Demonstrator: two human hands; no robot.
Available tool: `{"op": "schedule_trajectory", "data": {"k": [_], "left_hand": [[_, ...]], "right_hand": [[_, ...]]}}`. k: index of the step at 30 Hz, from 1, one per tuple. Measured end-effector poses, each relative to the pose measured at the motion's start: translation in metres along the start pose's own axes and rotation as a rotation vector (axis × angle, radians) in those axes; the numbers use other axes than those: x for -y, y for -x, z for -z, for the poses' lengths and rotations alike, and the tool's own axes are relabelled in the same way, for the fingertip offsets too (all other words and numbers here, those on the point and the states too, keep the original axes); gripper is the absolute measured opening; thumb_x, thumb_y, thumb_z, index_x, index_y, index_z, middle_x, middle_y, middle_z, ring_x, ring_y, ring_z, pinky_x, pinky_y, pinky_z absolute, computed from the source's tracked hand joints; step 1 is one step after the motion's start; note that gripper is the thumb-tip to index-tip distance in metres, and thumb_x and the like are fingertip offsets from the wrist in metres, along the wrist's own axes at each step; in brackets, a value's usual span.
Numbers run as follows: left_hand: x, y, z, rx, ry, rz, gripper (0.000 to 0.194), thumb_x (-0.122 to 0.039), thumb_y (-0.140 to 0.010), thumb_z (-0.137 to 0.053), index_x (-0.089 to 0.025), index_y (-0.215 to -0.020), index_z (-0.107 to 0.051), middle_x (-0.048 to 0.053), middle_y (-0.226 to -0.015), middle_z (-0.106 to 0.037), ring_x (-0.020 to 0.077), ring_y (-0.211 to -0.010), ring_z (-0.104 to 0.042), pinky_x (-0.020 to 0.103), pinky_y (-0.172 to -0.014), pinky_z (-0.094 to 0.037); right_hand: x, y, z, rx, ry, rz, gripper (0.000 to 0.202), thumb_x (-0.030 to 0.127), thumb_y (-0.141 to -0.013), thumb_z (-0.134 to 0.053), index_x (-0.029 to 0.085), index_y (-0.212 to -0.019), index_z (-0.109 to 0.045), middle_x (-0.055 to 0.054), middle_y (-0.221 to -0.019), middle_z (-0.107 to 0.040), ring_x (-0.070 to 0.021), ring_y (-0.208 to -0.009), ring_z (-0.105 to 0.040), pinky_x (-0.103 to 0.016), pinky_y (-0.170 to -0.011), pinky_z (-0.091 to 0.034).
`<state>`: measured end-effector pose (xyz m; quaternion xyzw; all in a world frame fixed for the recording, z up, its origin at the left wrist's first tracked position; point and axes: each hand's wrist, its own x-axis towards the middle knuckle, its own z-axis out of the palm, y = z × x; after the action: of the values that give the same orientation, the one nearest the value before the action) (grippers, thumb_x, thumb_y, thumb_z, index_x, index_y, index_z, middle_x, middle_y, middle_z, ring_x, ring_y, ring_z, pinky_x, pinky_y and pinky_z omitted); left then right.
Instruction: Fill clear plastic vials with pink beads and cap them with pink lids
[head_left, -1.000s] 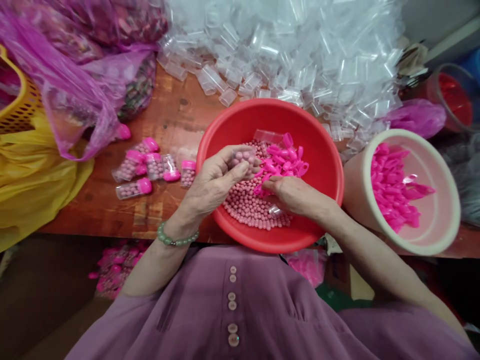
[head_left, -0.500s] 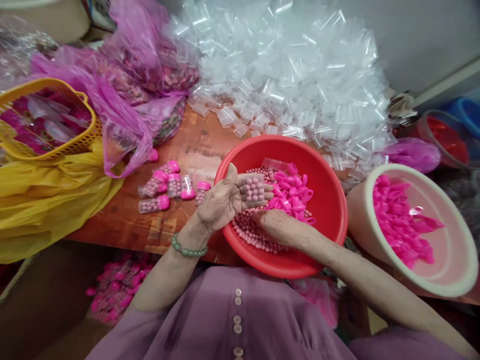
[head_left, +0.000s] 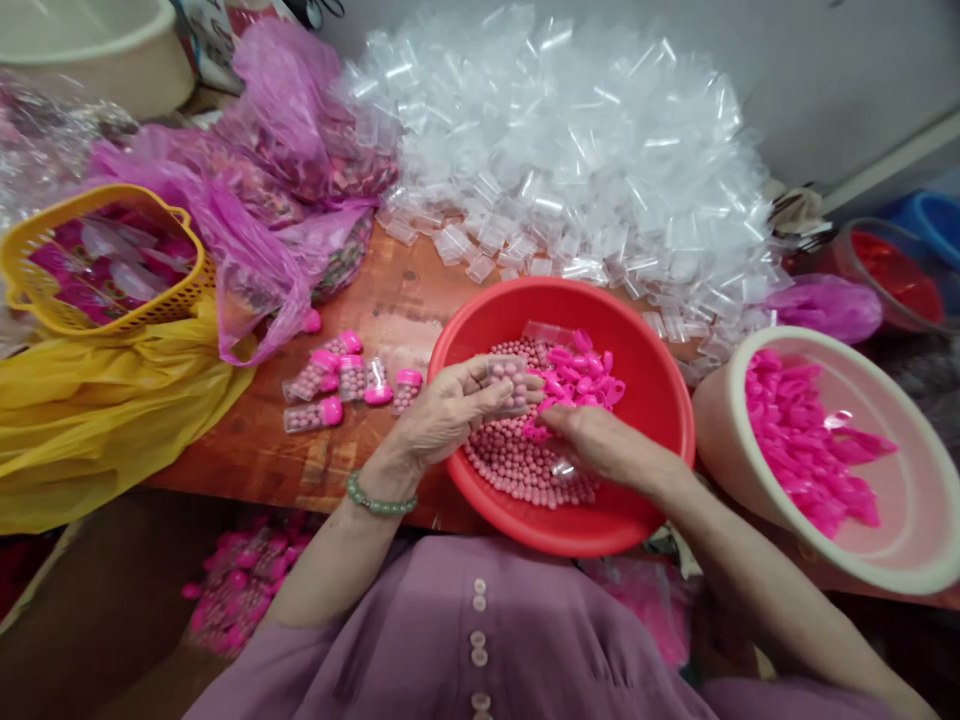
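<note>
My left hand (head_left: pixel 450 405), with a green bead bracelet (head_left: pixel 381 500) at the wrist, holds a small clear plastic bottle (head_left: pixel 507 384) filled with pink beads, its thumb pressed against the side. The bottle is over the red basin (head_left: pixel 671 430). Inside the basin, my right hand (head_left: pixel 596 440) has its fingers bent together at the edge of the bright pink caps (head_left: pixel 577 375); what they hold, if anything, is hidden. Loose pink beads (head_left: pixel 517 475) cover the basin's bottom below both hands. A clear piece (head_left: pixel 562 468) lies on the beads.
Several capped bead bottles (head_left: pixel 313 413) lie left of the basin. Behind it rises a heap of clear empty bottles (head_left: pixel 570 170). A cream tub (head_left: pixel 757 490) of pink caps stands at right. A yellow basket (head_left: pixel 112 325), yellow bag (head_left: pixel 112 420) and purple bags (head_left: pixel 262 270) are at left.
My right hand has lifted from the beads toward the pink caps, uncovering the clear piece. My left thumb has come down onto the bead-filled bottle. The view has shifted slightly.
</note>
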<state>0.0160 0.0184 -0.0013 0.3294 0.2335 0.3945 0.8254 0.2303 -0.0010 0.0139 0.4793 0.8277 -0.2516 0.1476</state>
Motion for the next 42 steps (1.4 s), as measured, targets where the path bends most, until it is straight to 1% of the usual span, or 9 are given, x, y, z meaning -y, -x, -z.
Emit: {"op": "schedule_trajectory", "data": {"k": [6, 11, 19, 26, 29, 32, 35, 38, 42], "left_hand": [[0.002, 0.0, -0.002, -0.003, -0.058, -0.017, 0.028, -0.02, -0.081, -0.074, -0.014, -0.107, -0.066, 0.009, -0.101, -0.074, 0.0212, -0.097, -0.072, 0.035, -0.091, -0.056], [0.003, -0.003, -0.002, 0.014, -0.037, 0.008, 0.027, -0.015, -0.081, -0.071, -0.013, -0.108, -0.065, 0.008, -0.099, -0.075, 0.0186, -0.095, -0.073, 0.031, -0.089, -0.057], [0.001, 0.001, -0.002, 0.014, 0.05, 0.0, 0.028, -0.018, -0.081, -0.073, -0.013, -0.108, -0.065, 0.01, -0.101, -0.075, 0.0184, -0.096, -0.072, 0.028, -0.087, -0.056], [0.007, 0.003, -0.006, 0.044, 0.017, -0.084, 0.024, -0.017, -0.081, -0.073, -0.015, -0.105, -0.069, 0.005, -0.091, -0.072, 0.011, -0.085, -0.068, 0.023, -0.084, -0.055], [0.01, 0.0, -0.004, 0.012, -0.022, -0.129, 0.023, -0.021, -0.083, -0.071, -0.016, -0.105, -0.068, 0.004, -0.092, -0.069, 0.0118, -0.087, -0.066, 0.024, -0.084, -0.054], [0.012, -0.002, 0.001, 0.009, -0.014, -0.155, 0.023, -0.025, -0.086, -0.068, -0.018, -0.108, -0.066, 0.003, -0.094, -0.066, 0.0129, -0.089, -0.065, 0.026, -0.081, -0.055], [0.013, -0.003, 0.004, 0.007, -0.026, -0.158, 0.024, -0.024, -0.087, -0.067, -0.019, -0.11, -0.065, 0.003, -0.095, -0.064, 0.0125, -0.09, -0.063, 0.025, -0.082, -0.053], [0.012, -0.003, 0.004, 0.006, -0.043, -0.172, 0.025, -0.022, -0.085, -0.068, -0.019, -0.109, -0.064, 0.003, -0.094, -0.064, 0.0118, -0.09, -0.062, 0.025, -0.084, -0.051], [0.01, -0.004, 0.0, -0.002, -0.076, -0.153, 0.03, -0.021, -0.081, -0.071, -0.017, -0.108, -0.06, 0.002, -0.089, -0.063, 0.0115, -0.085, -0.06, 0.027, -0.083, -0.049]], "right_hand": [[-0.018, 0.008, 0.006, -0.036, 0.008, -0.106, 0.017, 0.009, -0.089, -0.051, 0.012, -0.094, -0.066, -0.013, -0.092, -0.073, -0.0194, -0.081, -0.066, -0.026, -0.07, -0.041], [-0.002, -0.012, -0.012, 0.086, 0.034, 0.039, 0.023, 0.005, -0.089, -0.046, 0.011, -0.099, -0.066, -0.013, -0.096, -0.072, -0.017, -0.083, -0.065, -0.025, -0.073, -0.043], [0.012, -0.018, -0.034, 0.107, 0.134, 0.145, 0.024, 0.007, -0.092, -0.042, 0.014, -0.099, -0.064, -0.009, -0.093, -0.07, -0.0159, -0.074, -0.064, -0.026, -0.065, -0.044], [0.006, -0.021, -0.033, -0.058, 0.284, 0.02, 0.035, 0.02, -0.095, -0.048, 0.012, -0.128, -0.056, -0.018, -0.113, -0.065, -0.0246, -0.098, -0.064, -0.033, -0.075, -0.05], [-0.005, -0.023, -0.026, -0.088, 0.345, -0.083, 0.036, 0.027, -0.096, -0.049, 0.013, -0.128, -0.057, -0.018, -0.107, -0.066, -0.0267, -0.093, -0.064, -0.036, -0.077, -0.05], [-0.005, -0.022, -0.015, -0.18, 0.416, -0.186, 0.037, 0.023, -0.096, -0.047, 0.017, -0.131, -0.056, -0.021, -0.12, -0.06, -0.0279, -0.097, -0.064, -0.036, -0.076, -0.049], [0.006, -0.021, -0.013, -0.192, 0.31, -0.094, 0.032, 0.018, -0.096, -0.043, 0.016, -0.123, -0.06, -0.019, -0.119, -0.061, -0.024, -0.094, -0.064, -0.033, -0.075, -0.049], [0.018, -0.025, -0.025, -0.074, 0.054, 0.08, 0.026, 0.016, -0.094, -0.044, 0.015, -0.11, -0.064, -0.013, -0.102, -0.067, -0.019, -0.086, -0.064, -0.029, -0.076, -0.048], [0.023, -0.032, -0.044, -0.002, -0.071, 0.109, 0.028, 0.006, -0.091, -0.039, 0.013, -0.099, -0.066, -0.01, -0.092, -0.071, -0.0163, -0.08, -0.065, -0.027, -0.076, -0.048]]}}
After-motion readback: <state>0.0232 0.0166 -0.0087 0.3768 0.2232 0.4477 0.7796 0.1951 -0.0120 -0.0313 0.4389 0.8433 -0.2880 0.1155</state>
